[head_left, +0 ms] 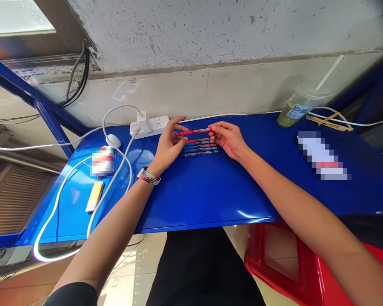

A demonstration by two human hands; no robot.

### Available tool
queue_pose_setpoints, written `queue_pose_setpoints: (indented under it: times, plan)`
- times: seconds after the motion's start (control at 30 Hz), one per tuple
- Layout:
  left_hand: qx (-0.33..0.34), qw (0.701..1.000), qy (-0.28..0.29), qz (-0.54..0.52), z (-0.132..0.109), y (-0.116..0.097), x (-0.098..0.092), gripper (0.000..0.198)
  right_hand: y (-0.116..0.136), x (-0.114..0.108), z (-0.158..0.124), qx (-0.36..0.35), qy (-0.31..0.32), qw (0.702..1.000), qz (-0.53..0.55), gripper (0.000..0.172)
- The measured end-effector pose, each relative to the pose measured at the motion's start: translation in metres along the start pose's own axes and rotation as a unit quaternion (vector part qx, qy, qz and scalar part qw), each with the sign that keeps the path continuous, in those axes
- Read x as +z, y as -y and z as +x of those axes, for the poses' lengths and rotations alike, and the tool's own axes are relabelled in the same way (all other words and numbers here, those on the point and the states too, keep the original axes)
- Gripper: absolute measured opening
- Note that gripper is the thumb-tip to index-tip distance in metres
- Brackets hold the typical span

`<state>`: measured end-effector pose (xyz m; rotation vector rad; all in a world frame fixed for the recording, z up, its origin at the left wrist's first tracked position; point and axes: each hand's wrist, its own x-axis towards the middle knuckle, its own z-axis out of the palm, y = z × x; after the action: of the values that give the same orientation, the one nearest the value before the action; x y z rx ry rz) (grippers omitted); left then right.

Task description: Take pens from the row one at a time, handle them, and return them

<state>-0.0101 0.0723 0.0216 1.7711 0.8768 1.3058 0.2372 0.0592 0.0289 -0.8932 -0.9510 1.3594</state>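
A red pen (196,131) is held level just above the blue table, crosswise in front of me. My right hand (228,138) pinches its right end between thumb and fingers. Around the pen's left end are the thumb and fingers of my left hand (170,144), loosely closed, with the index finger stretched out past it. Below the held pen, several pens (200,148) lie side by side in a row on the table, blue, red and dark ones among them. Their right ends are partly behind my right fingers.
A white power strip (158,124) with plugs stands by the wall, its cables looping left near a mouse (113,141) and a yellow box (95,196). At right are a lidded drink cup (295,111) and a blurred phone-like object (322,157). A red stool (281,259) stands below the blue table (207,199).
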Motion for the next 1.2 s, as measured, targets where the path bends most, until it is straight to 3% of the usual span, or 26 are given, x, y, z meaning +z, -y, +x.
queue_pose_setpoints:
  times: [0.2,0.3,0.4,0.53,0.67,1.0,1.1,1.2]
  plan:
    - [-0.027,1.000,0.010,0.006,0.000,0.004,0.001,0.037,0.000,0.002,-0.002,-0.008,0.015,1.000,-0.012,0.033]
    - [-0.007,1.000,0.006,0.017,0.000,0.003,0.001,0.026,0.000,0.002,-0.002,-0.014,0.011,1.000,-0.014,0.033]
    - [0.017,0.999,-0.011,0.036,-0.001,-0.001,0.001,0.034,-0.001,0.001,-0.002,-0.014,0.005,1.000,-0.009,0.034]
    - [-0.018,0.999,0.003,0.040,-0.001,-0.001,0.000,0.020,-0.001,0.001,-0.002,-0.017,0.008,1.000,-0.012,0.032]
    - [-0.031,0.999,-0.004,0.032,0.001,0.006,0.000,0.022,0.000,0.002,-0.002,-0.015,0.008,1.000,-0.021,0.030]
    - [0.068,0.995,-0.011,0.078,-0.002,0.001,0.000,0.012,0.006,0.004,-0.003,0.028,-0.012,0.999,-0.010,0.022]
    - [0.070,0.995,-0.010,0.066,-0.002,-0.002,0.000,0.012,0.007,0.002,-0.002,0.051,0.003,0.998,0.030,0.018]
    - [0.042,0.998,-0.024,0.033,0.000,-0.003,0.001,0.014,0.010,0.001,-0.002,0.122,0.033,0.986,0.108,0.020]
